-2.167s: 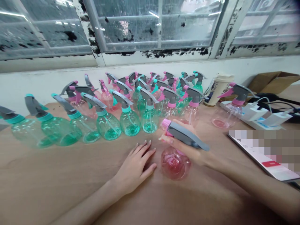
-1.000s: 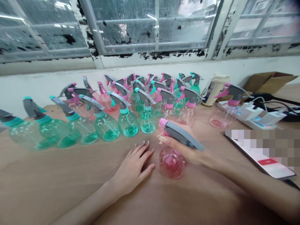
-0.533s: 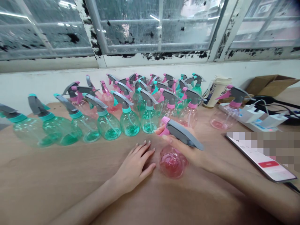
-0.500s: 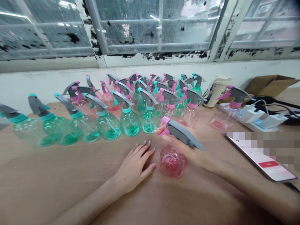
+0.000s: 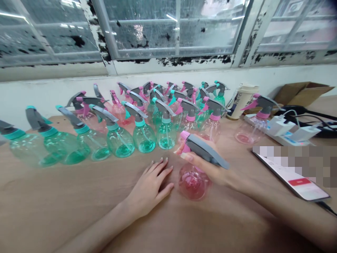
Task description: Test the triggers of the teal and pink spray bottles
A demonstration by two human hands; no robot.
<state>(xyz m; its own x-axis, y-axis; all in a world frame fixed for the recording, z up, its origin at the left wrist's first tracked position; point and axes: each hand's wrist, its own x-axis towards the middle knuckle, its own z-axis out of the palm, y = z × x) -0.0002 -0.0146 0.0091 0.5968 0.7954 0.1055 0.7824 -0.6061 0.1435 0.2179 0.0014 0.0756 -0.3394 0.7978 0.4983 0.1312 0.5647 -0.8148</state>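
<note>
My right hand [image 5: 207,165] is wrapped round the neck and trigger of a pink spray bottle [image 5: 193,184] with a grey and pink spray head. The bottle tilts, its round base towards me; the palm hides part of its neck. My left hand [image 5: 150,184] lies flat on the wooden table [image 5: 86,207], fingers stretched out, just left of that bottle and apart from it. Beyond both hands stands a row of green spray bottles, the nearest being a green bottle [image 5: 166,135] with a turquoise collar. A clear pink bottle [image 5: 212,126] is partly hidden behind my right hand.
Several more pink and green spray bottles crowd towards the wall. At the right are another pink bottle [image 5: 251,130], a paper cup [image 5: 242,102], a power strip [image 5: 284,138] with chargers, a brown paper bag [image 5: 300,93] and a phone [image 5: 292,175]. Windows line the back.
The view has shifted slightly, so the background bottles sit a little further left. Both hands keep nearly the same place, with the pink spray bottle still in my right hand.
</note>
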